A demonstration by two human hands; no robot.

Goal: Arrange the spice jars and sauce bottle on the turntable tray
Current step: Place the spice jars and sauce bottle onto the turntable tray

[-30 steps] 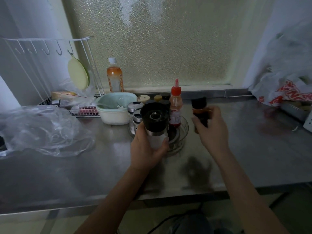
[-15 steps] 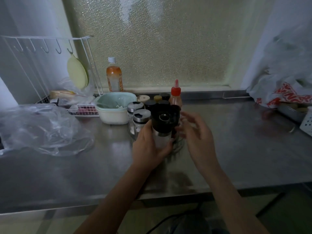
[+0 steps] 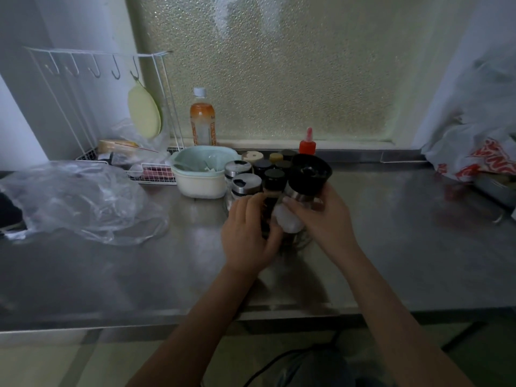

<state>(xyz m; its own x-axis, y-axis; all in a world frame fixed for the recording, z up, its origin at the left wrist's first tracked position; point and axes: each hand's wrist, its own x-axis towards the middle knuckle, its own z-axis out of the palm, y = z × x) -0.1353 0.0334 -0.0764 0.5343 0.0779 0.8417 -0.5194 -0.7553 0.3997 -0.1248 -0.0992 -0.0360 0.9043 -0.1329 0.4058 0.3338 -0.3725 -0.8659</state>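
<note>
My right hand [image 3: 328,219] grips a tall grinder [image 3: 308,177] with a wide black top and a clear body, tilted a little over the tray. Beside it, my left hand [image 3: 248,230] wraps around a slim dark spice jar [image 3: 274,181] with a black cap. The clear turntable tray [image 3: 303,243] is mostly hidden under both hands. Two glass jars with steel lids [image 3: 245,185] stand at its left. Several small capped jars [image 3: 262,165] and the red-capped sauce bottle [image 3: 307,143] stand behind.
A pale green bowl [image 3: 201,174] sits left of the jars, with an orange drink bottle [image 3: 202,124] behind it and a white wire rack [image 3: 92,107] further left. A crumpled clear plastic bag [image 3: 75,199] lies on the steel counter [image 3: 405,247]. More bags are piled at right [image 3: 474,152].
The grinder has passed from my left hand to my right. The dark jar my right hand carried now stands at the tray, with my left hand around it.
</note>
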